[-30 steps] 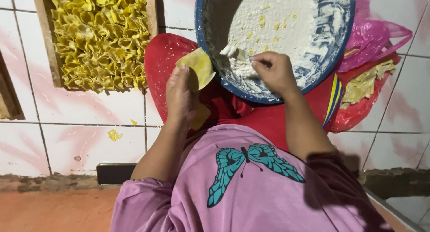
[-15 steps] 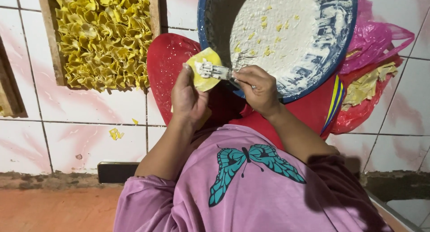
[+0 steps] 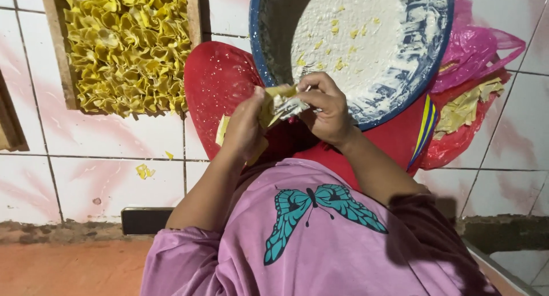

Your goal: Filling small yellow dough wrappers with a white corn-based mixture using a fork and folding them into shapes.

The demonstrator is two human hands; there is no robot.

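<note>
Yellow wrapper (image 3: 273,104) w/ white filling is being pinched shut between left hand (image 3: 245,127) and right hand (image 3: 327,110), fingers of both curled tight on it, just above the lap, beside the blue bowl (image 3: 434,61). Filling is likely being squeezed out if pressed too hard. Tray of folded pieces (image 3: 128,44) is being kept left; pink bag (image 3: 480,50) right, crowding the bowl.
</note>
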